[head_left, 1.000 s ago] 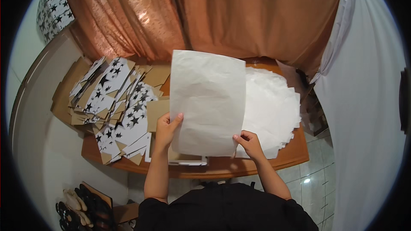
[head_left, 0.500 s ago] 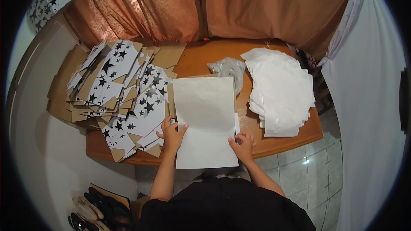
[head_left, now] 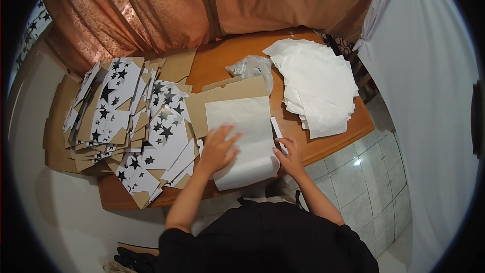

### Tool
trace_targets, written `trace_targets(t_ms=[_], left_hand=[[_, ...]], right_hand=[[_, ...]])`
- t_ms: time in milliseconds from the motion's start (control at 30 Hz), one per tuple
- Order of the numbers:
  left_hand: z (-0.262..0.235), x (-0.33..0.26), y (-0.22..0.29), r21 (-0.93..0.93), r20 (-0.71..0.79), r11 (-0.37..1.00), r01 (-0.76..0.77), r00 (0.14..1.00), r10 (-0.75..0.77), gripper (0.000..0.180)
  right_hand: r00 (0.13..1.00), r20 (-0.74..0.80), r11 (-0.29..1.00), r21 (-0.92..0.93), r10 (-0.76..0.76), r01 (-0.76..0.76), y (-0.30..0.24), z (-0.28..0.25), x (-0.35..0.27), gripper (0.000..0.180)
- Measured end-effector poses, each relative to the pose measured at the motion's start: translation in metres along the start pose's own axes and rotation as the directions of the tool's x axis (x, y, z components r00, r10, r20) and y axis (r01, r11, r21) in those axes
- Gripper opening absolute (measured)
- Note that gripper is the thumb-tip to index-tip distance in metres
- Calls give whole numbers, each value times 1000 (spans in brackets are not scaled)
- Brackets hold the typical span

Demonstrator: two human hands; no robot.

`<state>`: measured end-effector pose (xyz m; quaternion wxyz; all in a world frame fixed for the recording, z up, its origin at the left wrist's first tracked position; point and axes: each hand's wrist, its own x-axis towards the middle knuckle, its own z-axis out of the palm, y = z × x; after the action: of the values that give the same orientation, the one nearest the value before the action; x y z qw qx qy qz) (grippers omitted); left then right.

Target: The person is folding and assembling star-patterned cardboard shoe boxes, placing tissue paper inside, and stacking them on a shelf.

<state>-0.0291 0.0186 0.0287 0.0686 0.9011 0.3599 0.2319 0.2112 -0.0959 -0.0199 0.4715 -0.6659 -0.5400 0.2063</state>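
Observation:
A white paper sheet (head_left: pixel 247 136) lies flat on a brown cardboard piece (head_left: pixel 230 93) on the wooden table (head_left: pixel 333 144), its near end hanging over the table's front edge. My left hand (head_left: pixel 218 147) rests palm down on the sheet's left side with fingers spread. My right hand (head_left: pixel 290 155) touches the sheet's right edge beside a narrow white strip (head_left: pixel 278 130). Neither hand grips anything.
A large heap of flattened cardboard pieces printed with black stars (head_left: pixel 126 116) covers the table's left half. A stack of white sheets (head_left: pixel 318 86) sits at the right, a crumpled clear plastic bag (head_left: pixel 250 65) behind. Orange curtains (head_left: pixel 202 5) hang at the back.
The sheet, held up in both hands a second ago, has been lowered and laid flat on the cardboard. My left hand now presses on it; the right slid to its edge.

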Motion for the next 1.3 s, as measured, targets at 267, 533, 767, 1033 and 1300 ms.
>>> trace_targets(t_ms=[267,533,767,1033,1300], left_hand=[[73,12,-45,-70,546,899,-433,737,397,51],[107,-5,-43,62,709,943,-327,679,189,54],[84,9,-35,-349,703,937,-25,654,279,50],[6,-10,-12,-476,758,841,258,606,243,49],[-4,-10,13,-259,721,844,470,675,-155,39]], right_hand=[[997,26,988,-132,-76,79,-5,6,-11,35],[995,-77,998,-24,62,-64,3,-10,-21,31],[991,-93,993,68,101,-95,-7,-12,-13,28],[996,53,980,184,72,-81,14,7,0,35],[984,178,991,131,-31,8,15,23,28,39]])
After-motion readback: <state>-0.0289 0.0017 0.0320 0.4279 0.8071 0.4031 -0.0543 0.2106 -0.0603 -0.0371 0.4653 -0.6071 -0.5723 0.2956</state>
